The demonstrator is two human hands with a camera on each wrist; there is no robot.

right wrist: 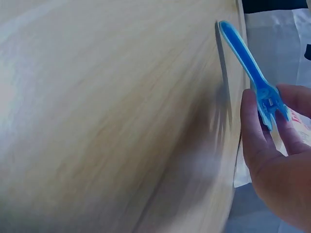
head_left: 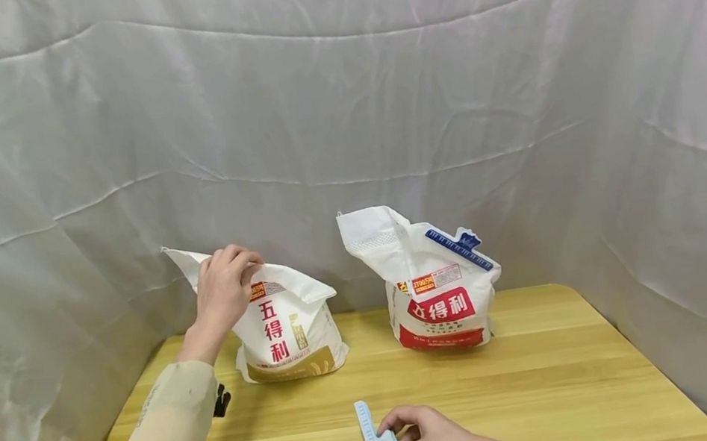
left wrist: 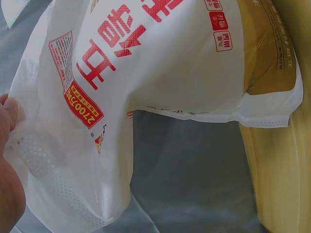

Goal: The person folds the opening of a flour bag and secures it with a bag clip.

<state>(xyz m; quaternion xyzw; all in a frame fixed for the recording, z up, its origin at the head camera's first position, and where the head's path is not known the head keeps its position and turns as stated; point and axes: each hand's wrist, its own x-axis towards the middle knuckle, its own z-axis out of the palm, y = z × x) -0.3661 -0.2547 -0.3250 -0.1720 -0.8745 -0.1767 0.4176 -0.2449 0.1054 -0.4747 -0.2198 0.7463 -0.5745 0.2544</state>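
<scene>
A white flour bag with red lettering and a gold band stands on the left of the table. My left hand pinches its top edge, which folds over toward the right; in the left wrist view, the bag's printed front fills much of the picture. Low in the head view, my right hand holds a light blue bag clip by its handle. From the right wrist, the same clip shows with its long bar pointing away from the fingers.
A second flour bag, with red bands, stands at the right, and a dark blue clip sits across its folded top. The wooden table carries both bags. Grey cloth hangs behind and at the sides.
</scene>
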